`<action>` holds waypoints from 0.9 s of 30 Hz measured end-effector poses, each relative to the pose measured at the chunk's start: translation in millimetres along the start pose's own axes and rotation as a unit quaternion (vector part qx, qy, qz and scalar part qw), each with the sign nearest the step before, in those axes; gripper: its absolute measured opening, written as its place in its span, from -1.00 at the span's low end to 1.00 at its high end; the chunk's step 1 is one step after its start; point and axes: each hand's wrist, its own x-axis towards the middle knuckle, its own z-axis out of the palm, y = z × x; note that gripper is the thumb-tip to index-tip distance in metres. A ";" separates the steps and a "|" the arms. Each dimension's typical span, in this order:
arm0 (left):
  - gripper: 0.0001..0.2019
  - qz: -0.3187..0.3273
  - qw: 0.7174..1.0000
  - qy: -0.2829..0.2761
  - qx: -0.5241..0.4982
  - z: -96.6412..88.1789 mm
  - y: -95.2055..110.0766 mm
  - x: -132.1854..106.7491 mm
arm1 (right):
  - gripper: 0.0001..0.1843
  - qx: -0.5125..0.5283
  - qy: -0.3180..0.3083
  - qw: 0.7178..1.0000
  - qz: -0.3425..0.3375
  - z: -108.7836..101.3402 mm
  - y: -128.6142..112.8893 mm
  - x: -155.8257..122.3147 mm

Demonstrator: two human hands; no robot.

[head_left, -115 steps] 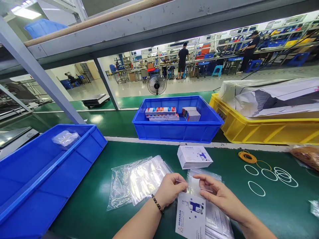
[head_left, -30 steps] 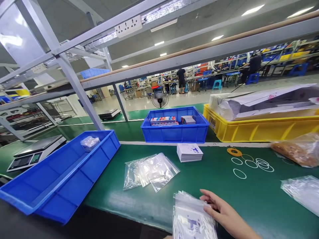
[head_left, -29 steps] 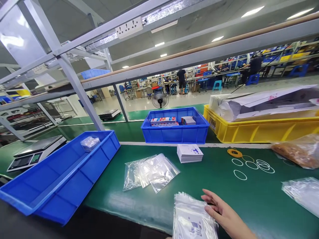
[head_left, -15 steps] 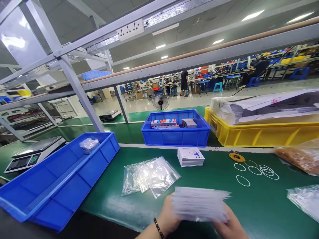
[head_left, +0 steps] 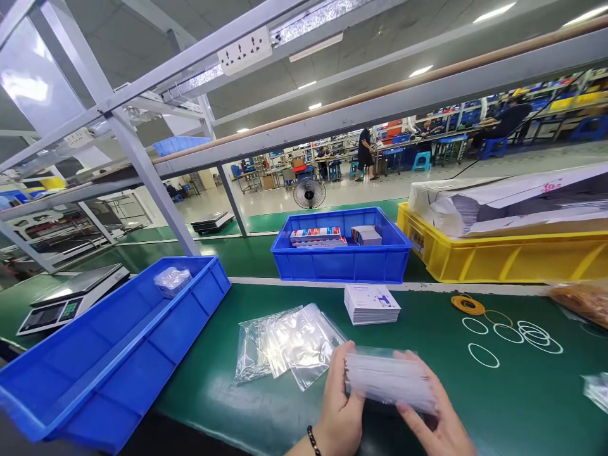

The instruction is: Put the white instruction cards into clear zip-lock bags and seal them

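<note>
Between my two hands is a stack of thin white booklets or cards (head_left: 392, 379), with clear plastic film showing around it. My left hand (head_left: 341, 399) grips its left end, fingers behind and thumb in front. At the right end, my right hand (head_left: 434, 405) closes round it, thumb along the near face. Just left of the stack, several clear plastic bags (head_left: 289, 342) lie overlapping on the green table. Beyond the hands stands a neat pile of white printed booklets (head_left: 372, 305).
A blue bin (head_left: 339, 263) with printed boxes stands behind the pile; a long blue bin (head_left: 156, 354) holding a wrapped pack is at left. A yellow crate (head_left: 513, 256), rubber bands (head_left: 484, 354) and an orange coil (head_left: 468, 304) are right. A scale (head_left: 71, 304) sits far left.
The stack's edges have become more even, and it sits slightly higher and tighter between my hands. My fingers have come up round both ends. The view has shifted a little.
</note>
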 end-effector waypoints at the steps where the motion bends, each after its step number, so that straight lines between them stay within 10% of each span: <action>1: -0.55 -0.002 1.000 0.004 -0.004 0.5 -0.1 0.5 | -0.37 -0.002 -0.003 1.000 0.002 0.0 -2.7 -0.4; 18: -0.44 -0.044 0.998 0.018 -0.050 4.8 -5.4 -0.8 | -0.30 0.004 0.031 0.999 0.009 2.8 -11.7 1.1; 27: -0.35 -0.041 0.995 0.006 -0.095 17.8 -7.3 -2.8 | -0.16 0.018 -0.053 0.998 -0.015 -21.1 -9.6 6.8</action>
